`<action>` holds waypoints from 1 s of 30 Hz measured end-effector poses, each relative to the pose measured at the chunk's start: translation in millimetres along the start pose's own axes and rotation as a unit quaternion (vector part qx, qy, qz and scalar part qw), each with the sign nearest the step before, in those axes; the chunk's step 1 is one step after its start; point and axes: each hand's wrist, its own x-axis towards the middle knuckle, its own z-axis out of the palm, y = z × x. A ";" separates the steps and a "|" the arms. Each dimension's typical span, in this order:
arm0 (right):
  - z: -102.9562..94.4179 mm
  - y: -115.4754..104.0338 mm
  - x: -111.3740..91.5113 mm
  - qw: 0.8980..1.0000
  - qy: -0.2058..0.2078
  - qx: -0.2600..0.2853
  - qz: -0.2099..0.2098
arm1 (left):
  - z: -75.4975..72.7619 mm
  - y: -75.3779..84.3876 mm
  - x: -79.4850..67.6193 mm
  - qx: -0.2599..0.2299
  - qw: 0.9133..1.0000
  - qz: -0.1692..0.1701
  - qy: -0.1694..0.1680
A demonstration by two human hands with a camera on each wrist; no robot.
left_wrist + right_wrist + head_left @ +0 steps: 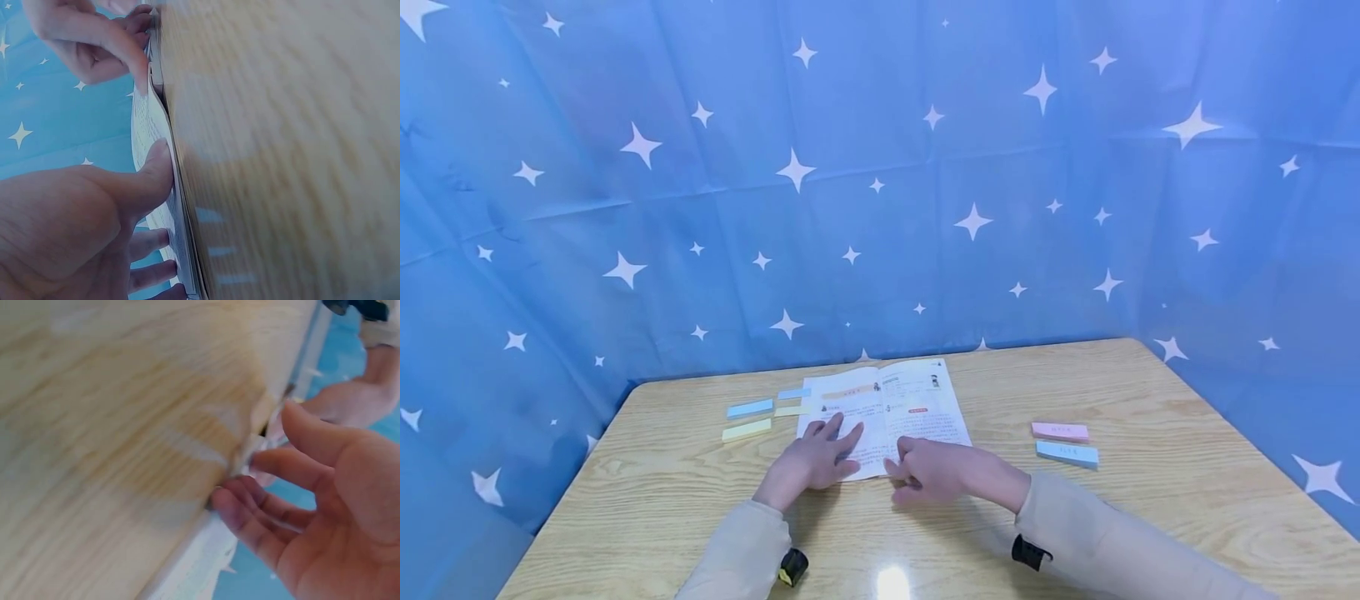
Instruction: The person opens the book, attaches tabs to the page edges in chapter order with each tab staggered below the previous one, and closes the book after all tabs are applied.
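Observation:
An open book [925, 387] with printed pages lies on the wooden table. My left hand [815, 457] rests on its left page with fingers spread; in the left wrist view the thumb [156, 172] presses near the page's lower edge. Close to the fold at the bottom of the book, my right hand [934, 471] touches the paper with an extended index finger. Its other fingers bend loosely below the book's near edge, and the right wrist view shows the fingertips [228, 503] by that edge, partly blurred. Neither hand visibly grips a page.
Blue [750, 408] and yellow sticky-note strips [747, 430] lie left of the book. Smaller blue [794, 393] and yellow strips [790, 411] meet its left edge. Pink [1060, 431] and blue strips [1067, 454] lie to the right. A starry blue curtain [880, 225] hangs behind the table [662, 500].

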 end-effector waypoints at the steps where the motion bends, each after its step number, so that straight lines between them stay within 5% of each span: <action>1: -1.0 0.2 -1.2 1.000 0.003 0.006 -0.008 | 0.0 -0.3 -0.2 0.000 1.000 -0.001 -0.001; 10: -3.2 12.2 -9.7 0.996 0.034 0.079 -0.038 | -1.3 -0.7 -0.6 -0.021 1.000 0.001 -0.010; 30: -20.4 51.0 -60.8 0.988 0.153 0.033 0.004 | -1.3 -6.4 -1.0 -0.034 0.999 0.015 -0.012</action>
